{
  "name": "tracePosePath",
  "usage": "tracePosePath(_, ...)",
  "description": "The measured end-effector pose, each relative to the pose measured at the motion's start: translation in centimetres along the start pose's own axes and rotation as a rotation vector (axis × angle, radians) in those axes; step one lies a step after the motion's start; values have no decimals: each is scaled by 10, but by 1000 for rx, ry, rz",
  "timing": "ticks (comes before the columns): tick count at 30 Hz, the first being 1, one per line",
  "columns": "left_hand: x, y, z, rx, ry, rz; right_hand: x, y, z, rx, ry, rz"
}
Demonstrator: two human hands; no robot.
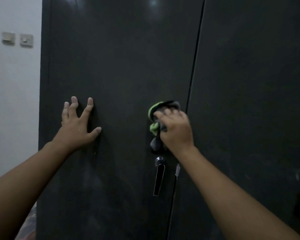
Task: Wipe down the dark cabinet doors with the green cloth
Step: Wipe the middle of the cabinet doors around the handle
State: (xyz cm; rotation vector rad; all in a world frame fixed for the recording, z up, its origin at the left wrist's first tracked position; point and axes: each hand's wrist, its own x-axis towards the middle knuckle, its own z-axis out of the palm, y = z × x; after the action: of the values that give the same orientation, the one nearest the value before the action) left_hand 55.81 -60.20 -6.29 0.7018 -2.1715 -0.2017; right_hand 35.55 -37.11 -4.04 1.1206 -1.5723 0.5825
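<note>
Facing doors: two tall dark matte cabinet doors (121,66), split by a thin seam.
Left hand: the left hand (78,125) is spread on the left door, well apart from the cloth.
Right hand: the right hand (175,130) grips the cloth beside the seam.
Cloth: a crumpled green-and-grey cloth (153,110) is pressed to the door, just above the silver lever handle (158,175).

Left hand (76,127): fingers spread, palm forward.
Right hand (176,129): fingers curled, gripping green cloth (154,128).
Arms: both extended.
</note>
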Motion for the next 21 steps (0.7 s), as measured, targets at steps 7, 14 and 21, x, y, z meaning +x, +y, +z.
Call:
tracePosePath(7, -10, -22, -12, 84, -114, 57, -28, -74, 30, -7, -234, 99)
tracePosePath(14, -39, -54, -2, -117, -3, 48, -58, -135, 82, 110, -328, -196)
tracePosePath(21, -52, -90, -3, -236, 63, 112, -109, -191, 136, 38, -555, -578)
